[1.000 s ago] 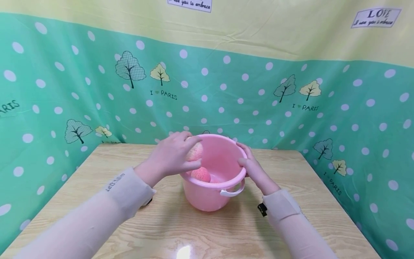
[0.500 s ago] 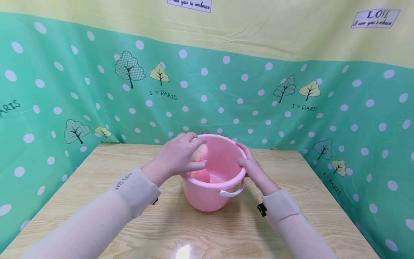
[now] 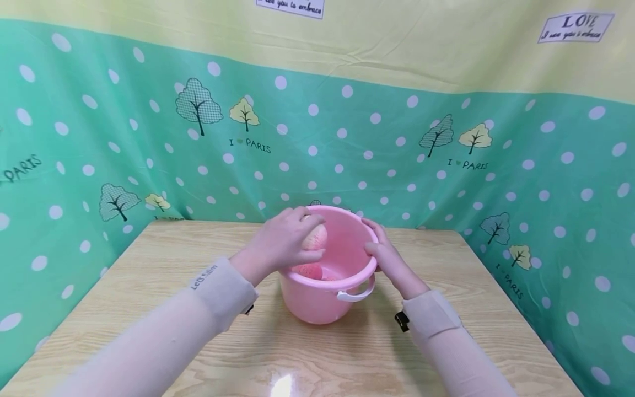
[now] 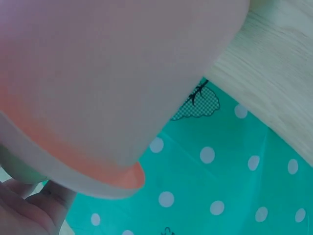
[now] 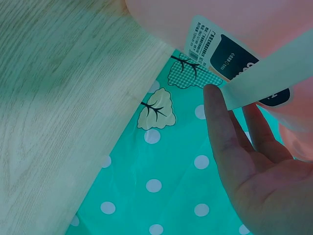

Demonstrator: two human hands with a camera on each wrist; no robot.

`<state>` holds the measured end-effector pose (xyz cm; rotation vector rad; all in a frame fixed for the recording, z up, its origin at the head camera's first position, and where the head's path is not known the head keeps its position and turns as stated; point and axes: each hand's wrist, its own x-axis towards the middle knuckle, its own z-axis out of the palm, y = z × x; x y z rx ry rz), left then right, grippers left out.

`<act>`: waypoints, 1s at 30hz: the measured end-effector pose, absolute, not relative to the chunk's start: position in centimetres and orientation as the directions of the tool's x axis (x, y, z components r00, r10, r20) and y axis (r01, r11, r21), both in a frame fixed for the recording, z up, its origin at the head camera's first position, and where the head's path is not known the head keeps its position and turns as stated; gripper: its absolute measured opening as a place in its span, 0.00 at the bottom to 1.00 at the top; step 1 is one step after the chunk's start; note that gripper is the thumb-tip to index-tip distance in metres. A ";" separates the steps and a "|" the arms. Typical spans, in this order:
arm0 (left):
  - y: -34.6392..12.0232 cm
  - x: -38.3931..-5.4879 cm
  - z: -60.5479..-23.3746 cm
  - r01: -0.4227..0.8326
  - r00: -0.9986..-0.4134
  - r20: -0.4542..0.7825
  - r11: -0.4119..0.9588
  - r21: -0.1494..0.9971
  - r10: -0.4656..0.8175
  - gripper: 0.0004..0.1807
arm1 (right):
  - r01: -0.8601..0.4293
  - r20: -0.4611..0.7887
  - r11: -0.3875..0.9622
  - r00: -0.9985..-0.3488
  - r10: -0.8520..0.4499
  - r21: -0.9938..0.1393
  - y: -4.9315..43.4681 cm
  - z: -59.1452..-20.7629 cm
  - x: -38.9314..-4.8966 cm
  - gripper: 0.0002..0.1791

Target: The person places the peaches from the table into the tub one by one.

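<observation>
A pink bucket (image 3: 316, 303) stands upright on the wooden table. Over its left rim, my left hand (image 3: 285, 238) grips a pale pink and yellow peach (image 3: 316, 237), thumb and fingers around its sides. Lower down inside the bucket lies a redder peach (image 3: 308, 271), partly hidden by that hand. At the right rim, my right hand (image 3: 389, 258) holds the bucket, its thumb over the edge. The white handle (image 3: 354, 296) hangs at the front right. In the right wrist view, the fingers reach past the handle (image 5: 279, 68) near a printed label (image 5: 234, 58).
The wood-grain table (image 3: 208, 347) ends at a green polka-dot curtain (image 3: 317, 149) behind the bucket and along both sides. A bright light reflection lies on the tabletop near the front edge.
My left hand has moved right with the peach, from the bucket's left rim to over its opening, covering more of the redder peach. My right hand and the bucket have stayed put.
</observation>
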<state>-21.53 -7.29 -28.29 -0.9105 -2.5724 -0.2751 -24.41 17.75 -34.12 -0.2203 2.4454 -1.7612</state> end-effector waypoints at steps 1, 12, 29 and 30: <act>-7.2 -21.6 -28.3 0.638 -0.710 0.426 0.768 0.052 0.561 0.30 | -0.049 -0.012 0.312 -0.982 -0.191 -0.949 17.8 -34.1 -24.4 0.45; -5.8 -22.1 -28.8 0.676 -0.663 0.447 0.737 0.013 0.600 0.28 | -0.029 -0.030 0.324 -0.984 -0.177 -0.945 17.7 -34.3 -24.6 0.45; -4.7 -22.6 -29.3 0.702 -0.636 0.468 0.712 0.022 0.613 0.26 | -0.036 -0.024 0.326 -0.984 -0.178 -0.945 17.8 -34.2 -24.6 0.44; -4.6 -22.7 -29.3 0.701 -0.639 0.465 0.713 0.025 0.613 0.26 | -0.035 -0.025 0.327 -0.984 -0.178 -0.945 17.8 -34.2 -24.6 0.44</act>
